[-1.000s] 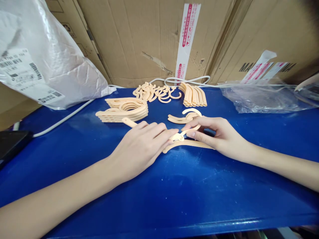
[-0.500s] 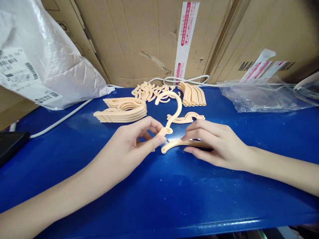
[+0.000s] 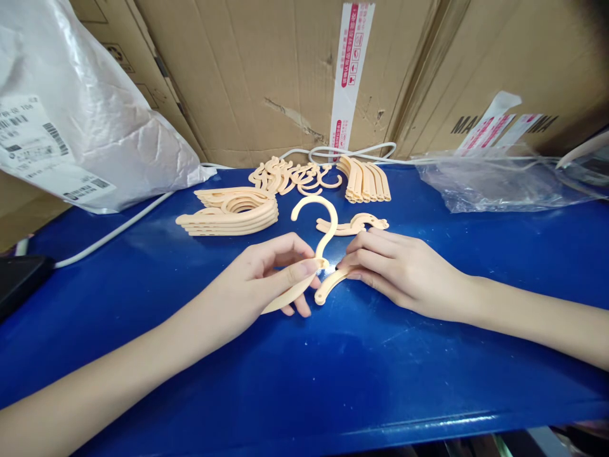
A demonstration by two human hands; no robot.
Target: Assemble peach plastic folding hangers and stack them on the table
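Between the thumb and fingers of my left hand [image 3: 273, 279] is a cream plastic hanger piece [image 3: 288, 297], with a curved hanger hook [image 3: 332, 231] standing up from its end. My right hand [image 3: 404, 270] pinches a separate cream hanger arm [image 3: 329, 287], whose holed tip points left and down. The arm's tip lies just right of the hook's base, a small gap apart. Most of the arm is hidden under my right fingers. Behind my right hand, a few loose hanger pieces [image 3: 356, 223] lie on the table.
On the blue table [image 3: 304, 393] sit a stack of hanger pieces [image 3: 228, 219], a pile of hooks [image 3: 285, 174] and a row of hanger arms [image 3: 365, 181]. A white parcel bag [image 3: 109, 114] leans at left. Clear plastic [image 3: 495, 184] lies right; cardboard boxes [image 3: 266, 70] stand behind.
My left hand has tilted the hooked piece, and the hook has come lower and nearer. My right fingers have slid closer to the arm's tip, which now angles more downward.
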